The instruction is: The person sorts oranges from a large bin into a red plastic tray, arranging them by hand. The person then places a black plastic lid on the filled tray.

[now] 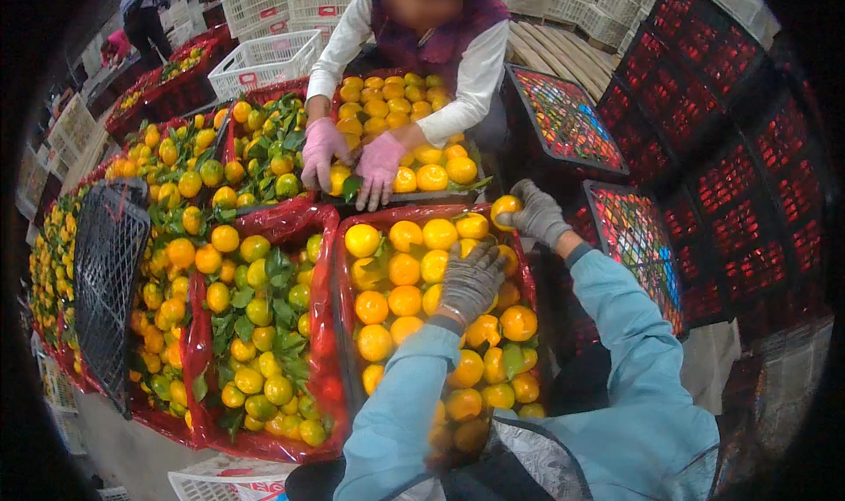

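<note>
My left hand (472, 280), in a grey knit glove, lies palm down over rows of orange mandarins (405, 269) in a crate lined with red plastic film (343, 290). Its palm side is hidden, so whether it grips a fruit cannot be seen. At the crate's far right corner, my right hand (540, 214), gloved alike, holds a single mandarin (505, 212) by its fingers. Fruit in the far part sits in neat rows. Nearer my body the mandarins lie looser, and one carries a green leaf (513, 360).
Opposite, a person's pink-gloved hands (379, 171) work over another mandarin crate (432, 178). Leafy mandarins (261, 313) fill red-lined bins at left, beside a tilted black plastic crate (109, 290). Black crates (719, 204) are stacked at right; white crates (267, 62) stand behind.
</note>
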### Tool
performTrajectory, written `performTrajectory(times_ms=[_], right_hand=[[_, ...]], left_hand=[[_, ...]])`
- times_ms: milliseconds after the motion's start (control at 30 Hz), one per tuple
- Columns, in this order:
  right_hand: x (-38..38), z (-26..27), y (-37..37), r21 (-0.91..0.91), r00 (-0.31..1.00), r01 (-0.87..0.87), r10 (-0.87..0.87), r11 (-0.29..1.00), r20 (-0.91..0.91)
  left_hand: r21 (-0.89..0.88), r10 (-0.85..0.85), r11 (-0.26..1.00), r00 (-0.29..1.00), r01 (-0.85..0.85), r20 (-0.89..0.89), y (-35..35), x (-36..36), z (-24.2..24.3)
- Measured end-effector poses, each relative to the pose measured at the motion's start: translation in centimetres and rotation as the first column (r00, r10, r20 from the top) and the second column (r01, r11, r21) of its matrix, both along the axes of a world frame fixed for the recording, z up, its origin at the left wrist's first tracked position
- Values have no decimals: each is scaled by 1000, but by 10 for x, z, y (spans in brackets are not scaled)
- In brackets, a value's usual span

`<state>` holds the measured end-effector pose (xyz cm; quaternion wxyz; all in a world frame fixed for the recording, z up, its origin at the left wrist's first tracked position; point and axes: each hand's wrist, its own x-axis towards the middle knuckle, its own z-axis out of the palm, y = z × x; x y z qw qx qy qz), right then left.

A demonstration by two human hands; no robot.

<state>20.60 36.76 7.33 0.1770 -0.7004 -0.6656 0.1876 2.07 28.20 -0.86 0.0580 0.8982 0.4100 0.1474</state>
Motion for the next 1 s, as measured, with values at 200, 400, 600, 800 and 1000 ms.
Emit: performTrajectory(times_ms=[200,400,600,800,1000], right_hand=[[-1,-19,-5,-119,999,-19,22,993,29],[11,-35,8,-64,998,-44,42,997,-43],[-54,-28,4,-54,700,-68,9,996,-714],[-199,11,-34,-105,321,-810,287,577,-902],[-335,1,-4,-6,536,-830,793,558,-291]], left_hand=[[23,13,1000,999,-12,-31,0,-1,5],[-2,-1,1000,997,1,-81,0,1,0],[-8,-6,1000,1000,6,5,0,2,6],[-11,18,1000,995,-17,94,-16,3,-5],[-83,-44,995,991,55,124,-18,-1,-11]])
